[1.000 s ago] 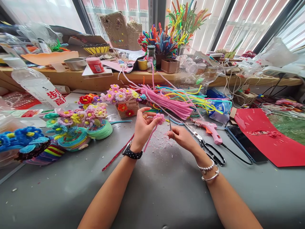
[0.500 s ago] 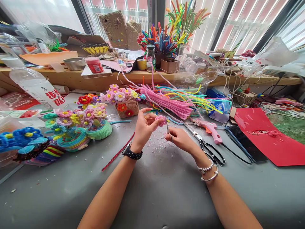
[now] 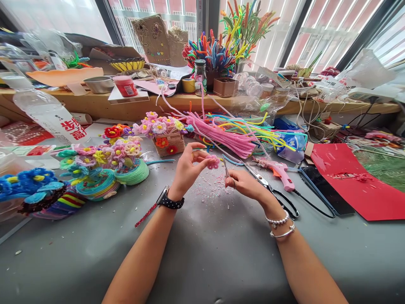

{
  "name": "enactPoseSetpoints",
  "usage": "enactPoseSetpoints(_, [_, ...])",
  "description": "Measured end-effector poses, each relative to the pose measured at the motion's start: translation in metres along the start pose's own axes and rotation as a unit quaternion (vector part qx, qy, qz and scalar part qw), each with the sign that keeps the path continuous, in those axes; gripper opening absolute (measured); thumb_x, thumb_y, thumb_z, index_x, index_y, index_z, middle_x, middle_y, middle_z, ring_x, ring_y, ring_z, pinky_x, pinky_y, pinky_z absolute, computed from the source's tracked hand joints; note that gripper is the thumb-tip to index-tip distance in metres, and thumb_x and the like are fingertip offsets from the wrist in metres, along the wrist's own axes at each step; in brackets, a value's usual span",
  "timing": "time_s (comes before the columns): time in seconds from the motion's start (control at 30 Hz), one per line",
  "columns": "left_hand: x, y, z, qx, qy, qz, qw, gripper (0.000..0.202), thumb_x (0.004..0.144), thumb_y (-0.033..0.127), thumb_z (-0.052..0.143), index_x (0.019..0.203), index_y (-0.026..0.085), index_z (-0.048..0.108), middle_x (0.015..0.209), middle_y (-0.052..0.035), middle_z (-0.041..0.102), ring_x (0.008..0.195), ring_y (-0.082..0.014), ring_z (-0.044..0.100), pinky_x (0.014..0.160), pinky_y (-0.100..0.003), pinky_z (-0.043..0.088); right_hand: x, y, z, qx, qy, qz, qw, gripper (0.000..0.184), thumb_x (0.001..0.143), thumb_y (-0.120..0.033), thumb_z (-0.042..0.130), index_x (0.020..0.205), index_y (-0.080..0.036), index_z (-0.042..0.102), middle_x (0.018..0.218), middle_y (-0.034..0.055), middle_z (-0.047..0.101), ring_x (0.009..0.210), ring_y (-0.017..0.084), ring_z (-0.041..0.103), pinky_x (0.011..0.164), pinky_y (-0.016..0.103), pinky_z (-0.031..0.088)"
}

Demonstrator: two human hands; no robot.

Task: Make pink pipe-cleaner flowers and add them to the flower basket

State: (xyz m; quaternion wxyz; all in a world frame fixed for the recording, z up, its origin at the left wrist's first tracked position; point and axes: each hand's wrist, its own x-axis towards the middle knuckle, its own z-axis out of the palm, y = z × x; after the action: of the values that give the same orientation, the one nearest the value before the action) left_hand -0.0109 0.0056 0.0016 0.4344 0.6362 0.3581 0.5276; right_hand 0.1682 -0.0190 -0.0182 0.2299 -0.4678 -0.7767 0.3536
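My left hand (image 3: 186, 169) pinches a small pink pipe-cleaner flower (image 3: 213, 161) between thumb and fingertips, held above the grey table (image 3: 205, 261). My right hand (image 3: 242, 182) is closed on a small pair of scissors (image 3: 225, 168) whose blades point up toward the flower, just to its right. Pink clippings (image 3: 212, 191) lie scattered on the table under both hands. A dark red pipe cleaner (image 3: 146, 214) lies by my left wrist.
A bundle of pink and coloured pipe cleaners (image 3: 230, 133) lies behind the hands. Large scissors (image 3: 275, 194), a pink glue gun (image 3: 280, 171), a phone (image 3: 325, 191) and red paper (image 3: 351, 179) lie to the right. Finished flower baskets (image 3: 104, 166) and a water bottle (image 3: 50, 112) stand to the left.
My left hand has turned the pink flower and drawn it slightly lower. The right hand with the small scissors has stayed close beside it, shifting a little.
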Motion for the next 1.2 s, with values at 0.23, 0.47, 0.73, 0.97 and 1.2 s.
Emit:
enactPoseSetpoints(0.23, [-0.001,0.001,-0.002,0.039,-0.020,-0.002,0.999,0.036,0.067,0.027,0.064,0.093,0.017,0.042,0.067,0.0015,0.061,0.060,-0.0108,0.060,0.058,-0.024,0.047,-0.002,0.004,0.000,-0.005,-0.053,-0.013,0.998,0.061,0.065,-0.076,0.026,0.060,-0.017,0.042,0.060,-0.0012,0.045,0.057,0.010,0.038,0.054,0.023,0.030])
enactPoseSetpoints(0.47, [0.000,-0.001,-0.002,0.041,-0.014,-0.006,0.999,0.036,0.067,0.027,0.064,0.094,0.017,0.042,0.068,0.0015,0.061,0.061,-0.0105,0.060,0.059,-0.023,0.047,-0.002,-0.002,0.001,0.010,-0.022,-0.010,1.000,0.055,0.065,-0.071,0.038,0.053,-0.017,0.035,0.053,-0.0037,0.038,0.052,0.009,0.033,0.048,0.022,0.024])
enactPoseSetpoints(0.73, [-0.001,-0.001,-0.002,0.054,-0.005,0.025,0.998,0.041,0.066,0.027,0.064,0.098,0.018,0.041,0.068,0.0005,0.061,0.062,-0.0128,0.061,0.062,-0.027,0.049,-0.001,-0.002,-0.001,0.032,0.079,0.017,0.996,0.052,0.067,-0.066,0.044,0.049,-0.018,0.032,0.048,-0.0042,0.035,0.048,0.008,0.034,0.046,0.021,0.024])
enactPoseSetpoints(0.97, [-0.002,-0.001,0.000,0.144,0.009,0.054,0.988,0.041,0.066,0.029,0.064,0.098,0.019,0.041,0.076,-0.0012,0.063,0.071,-0.0141,0.062,0.060,-0.025,0.049,-0.002,-0.008,0.000,-0.012,0.060,0.001,0.998,0.058,0.063,-0.075,0.033,0.053,-0.018,0.035,0.051,-0.0037,0.036,0.050,0.009,0.031,0.047,0.022,0.023])
enactPoseSetpoints(1.2, [-0.003,-0.003,0.002,0.159,-0.012,0.071,0.985,0.036,0.071,0.028,0.060,0.099,0.019,0.039,0.082,-0.0020,0.063,0.079,-0.0129,0.060,0.070,-0.027,0.048,-0.001,-0.012,0.002,-0.125,0.085,0.039,0.988,0.050,0.063,-0.066,0.049,0.053,-0.018,0.040,0.053,-0.0028,0.042,0.052,0.010,0.037,0.048,0.022,0.024])
